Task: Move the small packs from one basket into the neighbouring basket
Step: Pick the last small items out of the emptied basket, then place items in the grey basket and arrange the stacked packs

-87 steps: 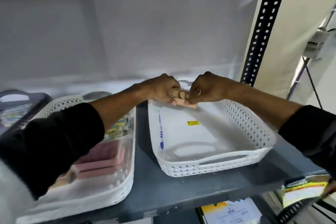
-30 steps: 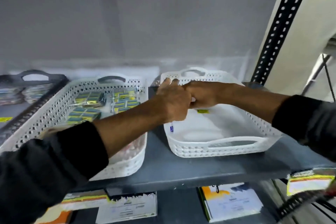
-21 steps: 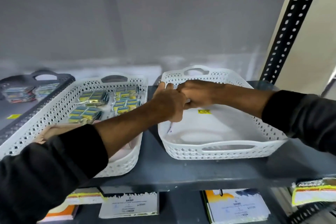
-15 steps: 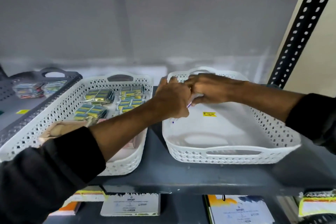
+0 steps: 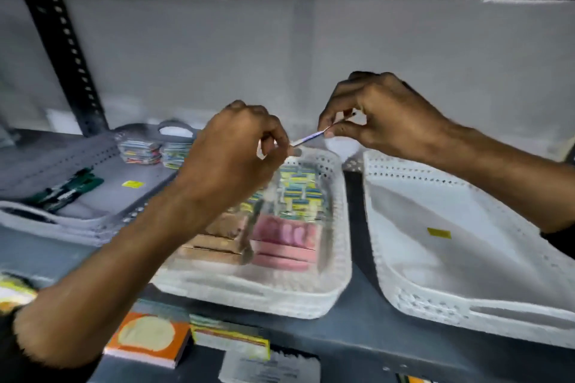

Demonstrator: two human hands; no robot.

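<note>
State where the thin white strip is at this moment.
In the head view the thin white strip is held in the air between the left hand and right hand, above the far end of the middle white basket.

I've got a single head-worn view, wide-angle, looking forward and slightly down into a shelf bay. It sits close in: the left hand (image 5: 236,152) and right hand (image 5: 378,115) fill the middle, forearms running off the bottom corners. The shelf (image 5: 357,314) edge crosses low, the upper shelf's underside caps the top, the back wall faces me squarely. The picture is motion-blurred, edges bowed.
</note>
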